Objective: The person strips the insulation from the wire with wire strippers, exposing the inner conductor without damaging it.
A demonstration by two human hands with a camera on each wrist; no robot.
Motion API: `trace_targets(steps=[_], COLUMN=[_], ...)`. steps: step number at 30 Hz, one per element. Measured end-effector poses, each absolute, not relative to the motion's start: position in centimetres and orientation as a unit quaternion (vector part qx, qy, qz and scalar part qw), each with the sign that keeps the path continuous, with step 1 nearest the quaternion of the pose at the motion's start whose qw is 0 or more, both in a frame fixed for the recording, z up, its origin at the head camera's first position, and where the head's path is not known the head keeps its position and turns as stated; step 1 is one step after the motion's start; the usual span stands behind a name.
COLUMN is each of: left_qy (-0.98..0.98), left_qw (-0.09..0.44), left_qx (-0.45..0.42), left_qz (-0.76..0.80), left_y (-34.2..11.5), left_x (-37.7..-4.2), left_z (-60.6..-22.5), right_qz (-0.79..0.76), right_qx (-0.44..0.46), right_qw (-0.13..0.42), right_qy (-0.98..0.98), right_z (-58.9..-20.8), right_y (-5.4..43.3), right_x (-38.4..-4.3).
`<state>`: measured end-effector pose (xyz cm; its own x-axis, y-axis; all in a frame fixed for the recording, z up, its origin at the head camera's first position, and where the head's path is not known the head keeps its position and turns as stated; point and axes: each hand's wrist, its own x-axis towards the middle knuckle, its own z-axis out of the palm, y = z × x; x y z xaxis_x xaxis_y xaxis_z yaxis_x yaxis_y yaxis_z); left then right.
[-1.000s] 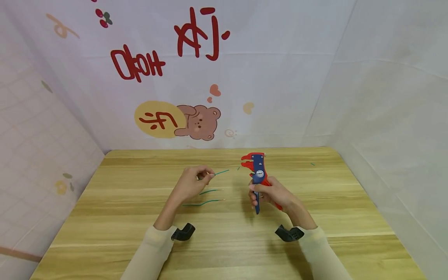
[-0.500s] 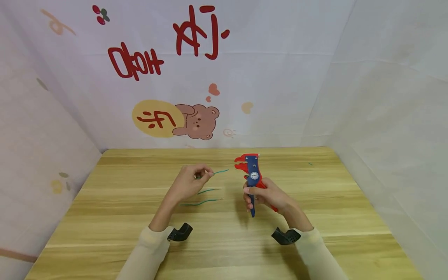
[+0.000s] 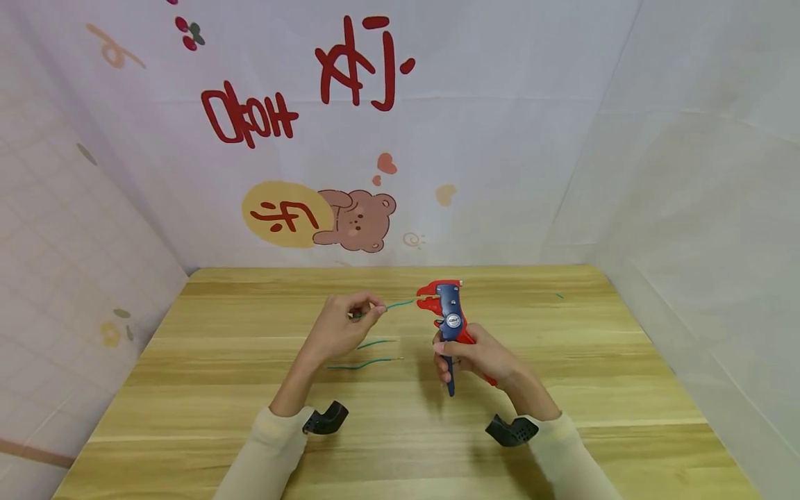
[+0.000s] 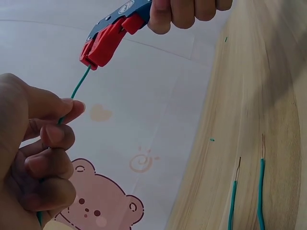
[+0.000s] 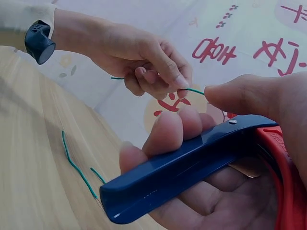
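Between thumb and index finger, my left hand [image 3: 344, 323] pinches a green wire [image 3: 400, 304], whose free end points right. My right hand [image 3: 478, 354] grips a red and blue wire stripper [image 3: 448, 305] by its handles, head up and its red jaws facing left. In the left wrist view the tip of the green wire [image 4: 80, 84] is right at the red jaws. The blue handle [image 5: 177, 163] crosses my right palm in the right wrist view. Below my left hand two more green wires lie on the table, an upper one [image 3: 373, 343] and a lower one [image 3: 359, 365], both with bare copper ends.
Small green scraps lie on the wooden table [image 3: 400, 444], one of them a snippet [image 3: 559, 296] at the back right and another a bit [image 4: 212, 140] close to the stripped wires. White printed cloth [image 3: 500, 139] stands behind the table and along both sides.
The wire stripper has moved left and slightly down, so its jaws have come up to the wire's end. My left hand has stayed almost in place, still pinching the wire.
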<state>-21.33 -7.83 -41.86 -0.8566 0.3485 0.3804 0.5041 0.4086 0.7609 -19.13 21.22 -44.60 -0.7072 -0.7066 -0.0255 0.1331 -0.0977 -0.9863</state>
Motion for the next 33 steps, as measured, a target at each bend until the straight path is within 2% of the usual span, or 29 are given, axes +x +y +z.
trace_targets(steps=[4, 13, 33], left_qy=[-0.827, -0.817, -0.802], left_qw=[0.095, 0.084, 0.096], left_qx=[-0.258, -0.264, -0.293], left_qz=[-0.49, -0.506, -0.511], left_y=[-7.9, -7.9, -7.6], left_x=[-21.2, -20.8, -20.3], left_z=[-41.8, -41.7, -41.3], right_qz=[-0.704, -0.697, -0.694], right_qx=[-0.245, -0.256, -0.267], right_qw=[0.3, 0.302, 0.312], right_qy=[0.596, 0.597, 0.592], right_z=[-44.6, -44.7, -44.7], right_y=[21.0, 20.5, 19.9], right_x=[-18.9, -18.6, -18.1])
